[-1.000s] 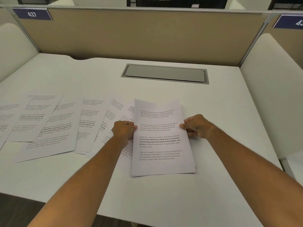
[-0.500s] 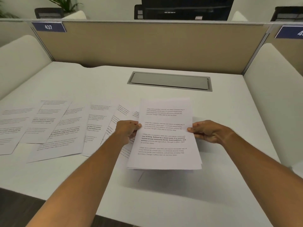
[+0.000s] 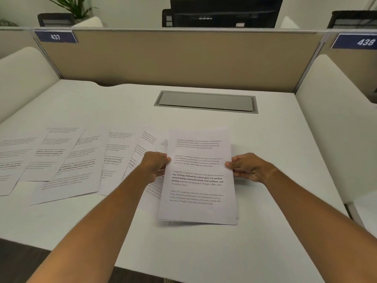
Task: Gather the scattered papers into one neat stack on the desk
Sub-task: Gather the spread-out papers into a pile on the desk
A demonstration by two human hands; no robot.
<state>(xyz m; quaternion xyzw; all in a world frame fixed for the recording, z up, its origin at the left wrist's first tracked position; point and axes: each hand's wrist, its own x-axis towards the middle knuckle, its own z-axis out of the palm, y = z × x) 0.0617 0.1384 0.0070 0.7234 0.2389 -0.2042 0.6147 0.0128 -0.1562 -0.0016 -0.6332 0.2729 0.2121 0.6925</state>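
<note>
White paper stack (image 3: 199, 180) pinched at both side edges by left hand (image 3: 156, 165) and right hand (image 3: 247, 167), squaring sheets above the bench (image 3: 265, 139).

A white worktop (image 3: 265, 139) fills the cubicle, with a grey metal cable hatch (image 3: 206, 102) set flush near its far edge. A tan partition panel (image 3: 183, 58) closes the back, and rounded cream side dividers (image 3: 24, 78) flank it. Blue number plates reading 437 (image 3: 55, 36) and 438 (image 3: 356, 41) sit at the top corners. Beyond the panel stand a dark monitor (image 3: 224, 12), what looks like a mesh chair back (image 3: 55, 19), and a leafy potted plant (image 3: 71, 5). Dark floor (image 3: 20, 260) shows below.
</note>
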